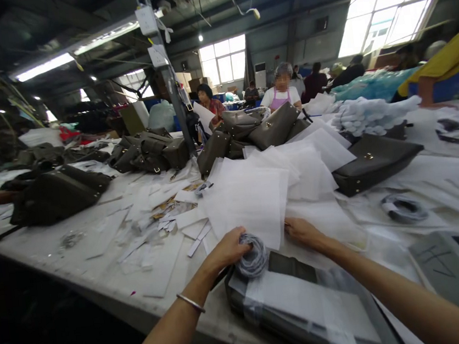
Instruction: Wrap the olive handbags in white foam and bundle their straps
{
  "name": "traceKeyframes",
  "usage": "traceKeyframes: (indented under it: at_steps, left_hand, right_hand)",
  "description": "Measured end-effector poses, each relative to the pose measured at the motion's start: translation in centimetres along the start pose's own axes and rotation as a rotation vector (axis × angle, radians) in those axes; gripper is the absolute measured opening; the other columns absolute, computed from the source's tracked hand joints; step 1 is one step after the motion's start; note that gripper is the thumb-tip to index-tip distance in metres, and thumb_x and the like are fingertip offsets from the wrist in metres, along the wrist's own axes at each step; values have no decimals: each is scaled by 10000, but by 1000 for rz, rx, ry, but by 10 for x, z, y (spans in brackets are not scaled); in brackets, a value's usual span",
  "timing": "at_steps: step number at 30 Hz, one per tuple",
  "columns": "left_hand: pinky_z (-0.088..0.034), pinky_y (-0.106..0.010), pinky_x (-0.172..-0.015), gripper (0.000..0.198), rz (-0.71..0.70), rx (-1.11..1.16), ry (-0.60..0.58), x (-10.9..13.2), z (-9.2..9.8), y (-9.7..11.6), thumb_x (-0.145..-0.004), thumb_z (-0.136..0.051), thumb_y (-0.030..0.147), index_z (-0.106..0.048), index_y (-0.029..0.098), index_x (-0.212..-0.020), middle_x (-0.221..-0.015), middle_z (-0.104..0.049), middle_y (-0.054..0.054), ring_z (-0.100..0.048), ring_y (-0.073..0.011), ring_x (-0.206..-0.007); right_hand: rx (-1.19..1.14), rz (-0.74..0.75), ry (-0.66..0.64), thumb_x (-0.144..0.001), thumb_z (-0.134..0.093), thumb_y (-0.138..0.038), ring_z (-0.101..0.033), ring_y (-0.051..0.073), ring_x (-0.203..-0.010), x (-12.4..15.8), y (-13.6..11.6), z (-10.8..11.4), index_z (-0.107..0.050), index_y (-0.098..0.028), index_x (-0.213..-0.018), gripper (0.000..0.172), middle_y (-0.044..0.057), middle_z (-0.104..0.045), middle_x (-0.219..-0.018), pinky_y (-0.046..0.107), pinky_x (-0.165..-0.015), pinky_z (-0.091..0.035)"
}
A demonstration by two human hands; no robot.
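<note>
My left hand (233, 245) is closed at the edge of a grey coiled strap (253, 258) that looks wrapped in clear plastic. Right beneath the coil lies a dark bag (292, 267) with a white sheet and clear film across it, near the table's front edge. My right hand (304, 233) has its fingers pinched at the right edge of a thin white packing sheet (248, 192). That sheet spreads out in front of both hands, overlapping more sheets of the same kind. Its lower edge reaches down between my hands.
Dark bags (268, 129) are heaped behind the sheets, beside a metal post (171, 74). Another bag (373, 161) and a strap coil (404, 208) lie at right. Paper scraps (171, 211) litter the table (109, 246) at left. People (281, 97) stand across it.
</note>
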State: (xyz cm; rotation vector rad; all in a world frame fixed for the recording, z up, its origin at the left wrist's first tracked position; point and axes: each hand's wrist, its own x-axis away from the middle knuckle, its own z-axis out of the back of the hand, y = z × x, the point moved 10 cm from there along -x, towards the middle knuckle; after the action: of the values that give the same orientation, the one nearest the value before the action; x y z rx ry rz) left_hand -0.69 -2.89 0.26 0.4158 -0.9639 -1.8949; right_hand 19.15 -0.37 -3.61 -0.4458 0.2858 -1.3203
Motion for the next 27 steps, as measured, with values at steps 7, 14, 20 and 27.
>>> traceKeyframes:
  at_steps: [7,14,20,27]
  left_hand:
    - [-445,-244,-735,270,37,121,-78,67,-1,-24,-697,-537,209,-569,187,-965,-934,-622,1,-572,-172,-856]
    - [-324,-316,-1092,222,-50,113,126,14,23,-35,-676,-592,123,-579,163,-894,-1301,-538,-98,-450,-244,-1274]
    - [-486,-405,-920,137,-1,103,176,-92,31,-37,-854,-643,234,-608,129,-935,-1028,-622,-60,-591,-210,-995]
    - [-540,-395,-832,294,130,120,277,-129,54,-50,-920,-609,363,-588,135,-1104,-1082,-607,-73,-608,-197,-949]
  right_hand:
    - [-58,181,-90,-870,-404,-180,-612,239,-1100,27,-65,-41,-651,-182,-1200,412,116,-654,-1231,320,-944,-452]
    - [-54,25,-62,-918,-389,-287,-632,275,-1056,28,-18,-12,-701,-198,-1024,341,113,-710,-1102,370,-948,-444]
    - [-21,-107,-94,-918,-351,-344,-634,271,-1047,56,18,1,-676,-199,-1002,366,102,-710,-1094,368,-949,-458]
    - [100,-10,-163,-888,-342,-243,-623,231,-908,85,-30,-43,-627,-205,-938,291,94,-647,-967,354,-858,-458]
